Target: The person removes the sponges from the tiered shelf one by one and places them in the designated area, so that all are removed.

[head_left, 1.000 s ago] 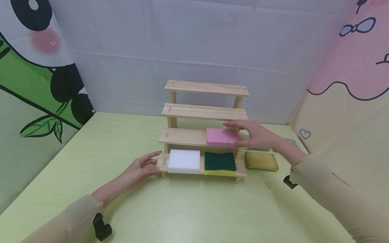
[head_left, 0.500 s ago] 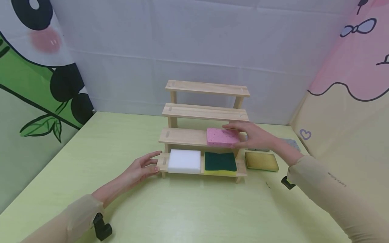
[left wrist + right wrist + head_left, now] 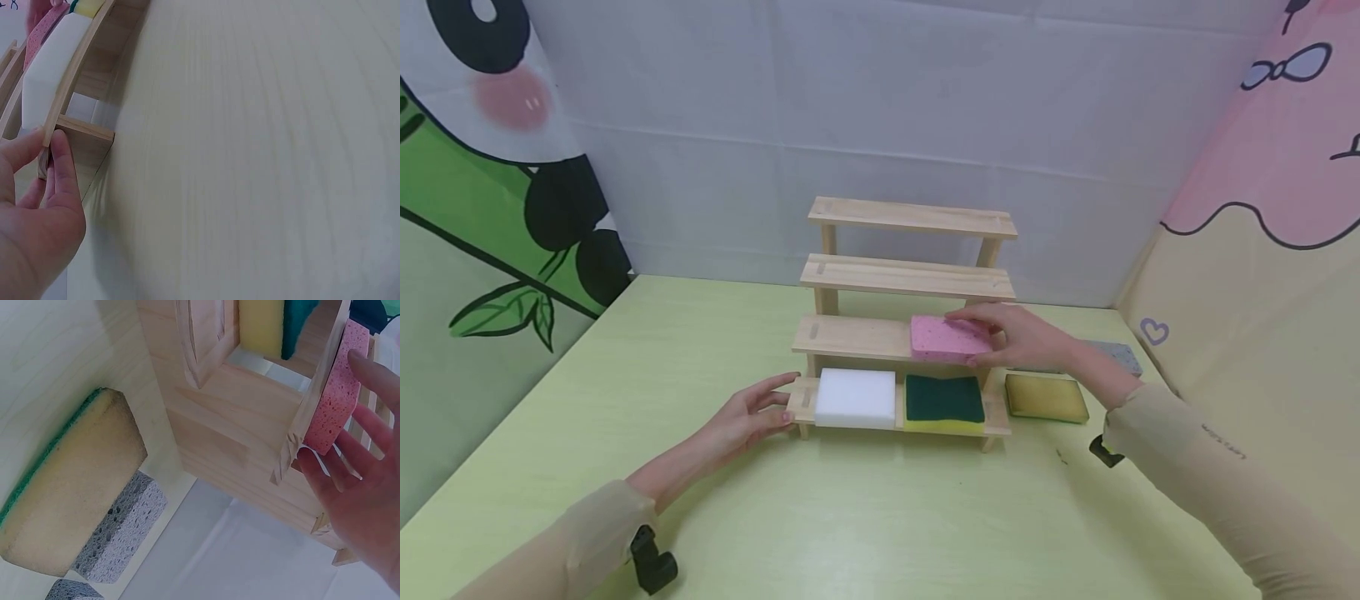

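A small wooden stepped shelf (image 3: 857, 336) stands on the table. My left hand (image 3: 751, 421) holds the left end of its lowest board; in the left wrist view the thumb lies on top and fingers are beneath. On the second board sits a pink sponge (image 3: 946, 338), toward the right. My right hand (image 3: 1028, 340) spans the sponge's right end, thumb at the front edge and fingers along the back, some hidden. The lowest board bears a white sponge block (image 3: 854, 397) and a green-and-yellow scouring sponge (image 3: 943, 403), side by side.
Right of the shelf, a tan sponge with a green scouring layer (image 3: 1047, 398) lies on the table (image 3: 880, 517). Behind it lies a grey sponge (image 3: 1116, 357), partly covered by the right forearm. A white cloth backdrop (image 3: 880, 100) hangs behind the shelf.
The right hand's thumb and fingers have slid slightly left along the pink sponge, the forearm shifting a little left too. The sponge stays in place on its board. The left hand has not moved.
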Action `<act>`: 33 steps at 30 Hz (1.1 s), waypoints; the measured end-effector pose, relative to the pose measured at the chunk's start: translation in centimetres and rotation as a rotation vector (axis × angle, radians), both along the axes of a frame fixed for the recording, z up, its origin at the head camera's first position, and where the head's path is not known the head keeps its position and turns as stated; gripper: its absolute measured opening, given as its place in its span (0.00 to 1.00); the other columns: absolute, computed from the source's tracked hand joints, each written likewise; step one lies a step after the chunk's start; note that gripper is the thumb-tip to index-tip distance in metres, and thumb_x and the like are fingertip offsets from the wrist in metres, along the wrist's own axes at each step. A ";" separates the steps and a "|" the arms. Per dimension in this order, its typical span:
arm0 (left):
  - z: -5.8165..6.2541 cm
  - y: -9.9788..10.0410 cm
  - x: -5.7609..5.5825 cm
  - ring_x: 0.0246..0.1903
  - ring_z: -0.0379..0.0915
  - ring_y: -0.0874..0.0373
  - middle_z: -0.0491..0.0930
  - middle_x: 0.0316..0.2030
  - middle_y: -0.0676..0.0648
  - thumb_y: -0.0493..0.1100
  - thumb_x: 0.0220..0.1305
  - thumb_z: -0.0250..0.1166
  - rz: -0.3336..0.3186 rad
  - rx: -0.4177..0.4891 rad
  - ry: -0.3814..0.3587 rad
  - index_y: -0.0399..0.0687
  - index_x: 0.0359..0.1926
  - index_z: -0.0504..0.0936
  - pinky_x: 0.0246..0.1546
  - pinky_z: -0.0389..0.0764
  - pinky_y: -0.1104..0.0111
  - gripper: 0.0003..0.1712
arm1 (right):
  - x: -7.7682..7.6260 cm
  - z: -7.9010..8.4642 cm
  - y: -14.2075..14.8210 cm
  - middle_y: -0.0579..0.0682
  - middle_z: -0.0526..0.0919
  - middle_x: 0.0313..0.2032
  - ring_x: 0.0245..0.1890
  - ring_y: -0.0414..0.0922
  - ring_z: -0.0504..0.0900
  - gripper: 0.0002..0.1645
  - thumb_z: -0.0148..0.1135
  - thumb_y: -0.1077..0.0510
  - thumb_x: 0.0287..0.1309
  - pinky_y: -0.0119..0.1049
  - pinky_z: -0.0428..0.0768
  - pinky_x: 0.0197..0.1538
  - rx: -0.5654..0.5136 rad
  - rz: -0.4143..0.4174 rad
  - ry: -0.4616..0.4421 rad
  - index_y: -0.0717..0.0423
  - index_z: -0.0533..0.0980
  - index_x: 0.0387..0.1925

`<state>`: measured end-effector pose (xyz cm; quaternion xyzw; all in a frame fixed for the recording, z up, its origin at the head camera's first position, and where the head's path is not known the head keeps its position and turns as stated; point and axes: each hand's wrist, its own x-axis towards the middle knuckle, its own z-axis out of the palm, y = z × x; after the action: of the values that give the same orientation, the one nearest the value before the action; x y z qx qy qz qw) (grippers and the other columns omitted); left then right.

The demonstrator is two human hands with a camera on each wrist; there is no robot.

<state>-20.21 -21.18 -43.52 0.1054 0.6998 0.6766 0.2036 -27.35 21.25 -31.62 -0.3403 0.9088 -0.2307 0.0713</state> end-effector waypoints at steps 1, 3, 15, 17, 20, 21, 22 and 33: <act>0.0 0.0 0.0 0.48 0.79 0.65 0.75 0.55 0.47 0.38 0.68 0.62 0.001 0.001 -0.001 0.44 0.77 0.50 0.52 0.82 0.73 0.44 | 0.0 0.0 -0.1 0.47 0.72 0.67 0.60 0.48 0.71 0.40 0.72 0.51 0.55 0.51 0.76 0.61 -0.002 -0.004 -0.007 0.41 0.68 0.69; 0.0 0.0 -0.1 0.48 0.79 0.65 0.75 0.55 0.47 0.38 0.68 0.62 0.003 0.001 -0.003 0.44 0.77 0.49 0.52 0.82 0.73 0.44 | -0.1 -0.1 -0.1 0.48 0.73 0.67 0.61 0.48 0.71 0.39 0.72 0.51 0.55 0.53 0.77 0.61 -0.001 -0.006 -0.007 0.42 0.69 0.69; 0.1 0.1 0.0 0.48 0.79 0.65 0.75 0.54 0.48 0.39 0.68 0.63 -0.003 0.006 0.004 0.42 0.77 0.49 0.51 0.82 0.73 0.44 | -0.1 -0.3 -0.4 0.48 0.78 0.59 0.52 0.46 0.73 0.37 0.73 0.50 0.55 0.40 0.79 0.49 0.025 0.005 0.060 0.44 0.72 0.67; 0.1 0.1 0.0 0.48 0.79 0.65 0.76 0.53 0.49 0.39 0.68 0.63 -0.003 0.010 0.001 0.42 0.77 0.50 0.51 0.82 0.73 0.44 | -0.2 -0.4 -0.4 0.48 0.79 0.58 0.51 0.46 0.73 0.37 0.73 0.50 0.55 0.38 0.78 0.48 0.032 -0.001 0.061 0.43 0.72 0.67; 0.1 0.1 0.0 0.48 0.79 0.65 0.75 0.53 0.48 0.39 0.68 0.63 -0.003 0.005 0.004 0.42 0.77 0.50 0.51 0.82 0.73 0.44 | -0.1 -0.4 -0.4 0.48 0.79 0.58 0.51 0.46 0.74 0.37 0.73 0.51 0.55 0.37 0.78 0.48 0.031 -0.005 0.067 0.44 0.73 0.66; 0.1 0.1 0.0 0.48 0.79 0.65 0.75 0.54 0.48 0.39 0.67 0.63 0.001 -0.001 0.000 0.43 0.77 0.50 0.51 0.82 0.73 0.44 | -0.1 -0.3 -0.5 0.49 0.79 0.58 0.51 0.46 0.74 0.37 0.73 0.52 0.54 0.37 0.78 0.48 0.026 -0.004 0.068 0.44 0.73 0.66; 0.2 0.1 0.0 0.48 0.79 0.65 0.75 0.54 0.47 0.39 0.67 0.63 0.002 -0.002 -0.003 0.43 0.77 0.50 0.51 0.82 0.73 0.44 | 0.0 -0.3 -0.5 0.49 0.79 0.58 0.51 0.46 0.74 0.37 0.73 0.52 0.54 0.38 0.77 0.48 0.022 -0.001 0.070 0.45 0.73 0.66; 0.4 0.0 0.2 0.48 0.80 0.65 0.76 0.54 0.48 0.38 0.68 0.62 0.000 -0.012 0.005 0.43 0.77 0.50 0.52 0.82 0.73 0.43 | 0.1 -0.2 -0.6 0.50 0.81 0.57 0.51 0.47 0.74 0.35 0.73 0.53 0.55 0.40 0.74 0.49 0.037 0.004 0.114 0.47 0.74 0.65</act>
<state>-19.97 -21.15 -43.16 0.1060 0.7042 0.6722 0.2026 -27.22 20.67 -31.82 -0.3536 0.9147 -0.1940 0.0262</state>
